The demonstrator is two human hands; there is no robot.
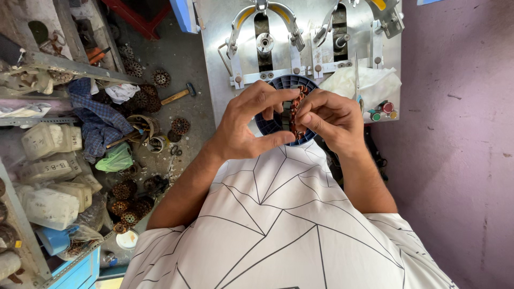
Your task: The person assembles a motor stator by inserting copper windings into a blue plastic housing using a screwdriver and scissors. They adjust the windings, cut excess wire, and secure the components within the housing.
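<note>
Both my hands meet in front of my chest on a ring-shaped stator with copper-coloured windings (296,109), held on edge. My left hand (251,120) curls around its left side, thumb below and fingers over the top. My right hand (332,119) pinches its right side with fingertips on the windings. Directly behind the part lies a round blue slotted plastic disc (267,122), mostly hidden by my hands. Above them a grey metal winding machine plate (214,53) carries two slotted stations with yellow-edged curved arms (265,37).
A white plastic sheet (369,83) and small red and green buttons (383,109) sit at the plate's right. On the floor to the left lie several wound stators (128,200), a hammer (179,93), a green bag (115,159), checked cloth and white sacks on shelving. A purple wall (460,134) stands right.
</note>
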